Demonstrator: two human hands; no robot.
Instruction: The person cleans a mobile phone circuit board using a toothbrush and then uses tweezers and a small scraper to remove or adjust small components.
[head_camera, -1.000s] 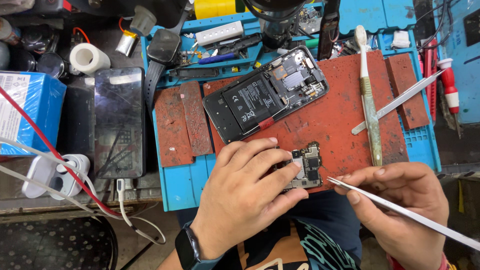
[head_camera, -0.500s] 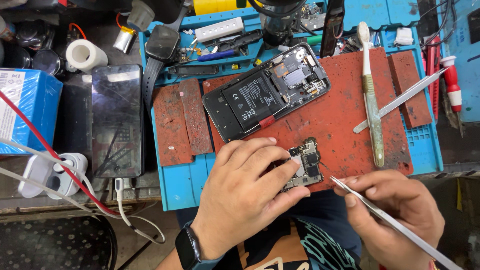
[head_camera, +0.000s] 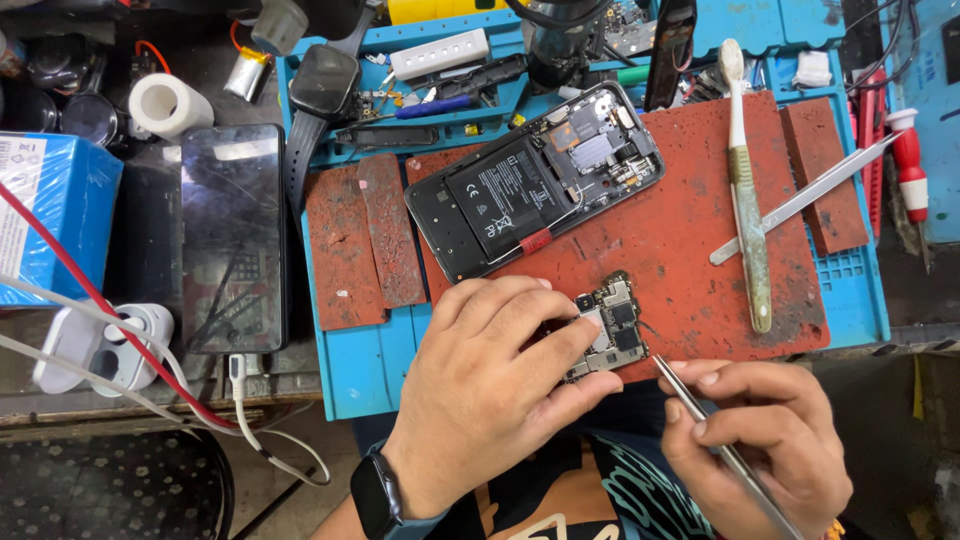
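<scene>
My left hand (head_camera: 495, 385) pinches a small phone circuit board (head_camera: 612, 325) against the worn red mat (head_camera: 700, 250), fingers wrapped round its left side. My right hand (head_camera: 760, 440) grips thin metal tweezers (head_camera: 710, 435), whose tip points up-left and sits just beside the board's lower right corner. Above the board lies an opened phone (head_camera: 535, 180) with its back off, showing a black battery and inner parts.
A toothbrush (head_camera: 745, 190) and a second pair of tweezers (head_camera: 805, 198) lie on the mat's right side. A dark phone screen (head_camera: 232, 235) rests left of the blue work tray (head_camera: 365, 365). A smartwatch (head_camera: 320, 95), a tape roll (head_camera: 170, 105), a blue box (head_camera: 50, 215) and cables crowd the left.
My right hand has swung the tweezers from nearly level to steeply slanted, with the tip drawn in close to the board. My left hand keeps its hold on the board.
</scene>
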